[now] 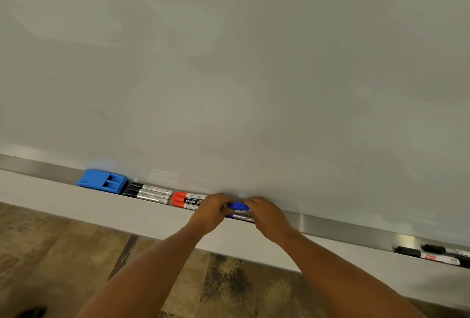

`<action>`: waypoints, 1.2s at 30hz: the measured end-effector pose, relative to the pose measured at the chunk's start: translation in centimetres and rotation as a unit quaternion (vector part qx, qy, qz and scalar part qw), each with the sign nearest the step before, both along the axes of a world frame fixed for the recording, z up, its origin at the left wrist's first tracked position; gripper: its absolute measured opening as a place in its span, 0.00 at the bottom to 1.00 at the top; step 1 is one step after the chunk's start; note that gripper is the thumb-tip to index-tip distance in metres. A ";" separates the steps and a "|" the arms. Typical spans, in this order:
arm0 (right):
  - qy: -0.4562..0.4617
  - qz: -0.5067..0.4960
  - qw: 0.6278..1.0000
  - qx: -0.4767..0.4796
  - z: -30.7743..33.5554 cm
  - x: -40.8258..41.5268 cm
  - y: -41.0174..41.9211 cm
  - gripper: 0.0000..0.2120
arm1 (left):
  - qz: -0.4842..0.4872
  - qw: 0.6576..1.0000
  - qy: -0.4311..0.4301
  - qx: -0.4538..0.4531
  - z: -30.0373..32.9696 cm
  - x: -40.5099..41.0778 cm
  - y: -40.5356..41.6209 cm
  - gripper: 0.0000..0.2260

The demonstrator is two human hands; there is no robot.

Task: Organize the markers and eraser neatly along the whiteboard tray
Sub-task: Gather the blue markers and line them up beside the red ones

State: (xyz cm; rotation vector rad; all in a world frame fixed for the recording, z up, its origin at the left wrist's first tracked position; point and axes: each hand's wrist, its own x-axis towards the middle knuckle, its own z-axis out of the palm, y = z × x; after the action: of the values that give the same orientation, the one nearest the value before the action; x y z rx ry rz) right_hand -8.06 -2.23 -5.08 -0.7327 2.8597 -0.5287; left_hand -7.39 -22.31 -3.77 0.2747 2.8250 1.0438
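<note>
The whiteboard point(229, 63) fills most of my view, and along its lower edge runs the tray point(330, 225), a long metal channel. At the tray's left end sits the blue eraser point(103, 180). Just right of it lie three black markers point(150, 193) side by side, then three red markers point(188, 200) in the same fashion. Far off to the right, well apart from the rest, a few loose black markers point(432, 254) wait at odd angles.

My left hand point(211, 213) and right hand point(269, 218) meet over the tray beside the red set. Each grip pinches an end of the blue marker point(237, 206), which hovers just over the tray; another pen seems to lie beneath it, mostly hidden.

I judge the step to be seating the blue group. To do it well, I should keep the marker parallel to the tray, caps pointing left like its neighbours, butt it just beside the reds, and lower both ends together so nothing rolls.
</note>
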 end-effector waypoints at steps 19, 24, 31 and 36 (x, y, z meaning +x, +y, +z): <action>0.072 0.026 0.997 0.011 -0.5 1.0 -1.5 0.34 | -0.037 0.987 0.029 -0.152 -0.6 -0.6 -1.4 0.15; 0.081 0.026 0.996 0.019 -0.5 1.1 -1.6 0.39 | -0.041 0.986 0.040 -0.159 -0.9 -0.7 -1.6 0.14; 0.053 -0.003 0.998 -0.013 -0.3 0.2 -1.7 0.28 | -0.037 0.986 0.035 -0.158 -0.8 -0.9 -1.7 0.14; 0.060 0.000 0.998 -0.003 -0.1 -0.2 -2.0 0.26 | -0.024 0.991 0.017 -0.132 -0.5 -0.8 -1.7 0.14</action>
State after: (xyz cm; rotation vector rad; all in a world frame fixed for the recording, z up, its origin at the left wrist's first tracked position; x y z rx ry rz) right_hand -8.28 -4.22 -5.19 -0.7897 2.9689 -0.5109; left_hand -8.15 -23.98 -4.26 0.3341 2.9271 0.6502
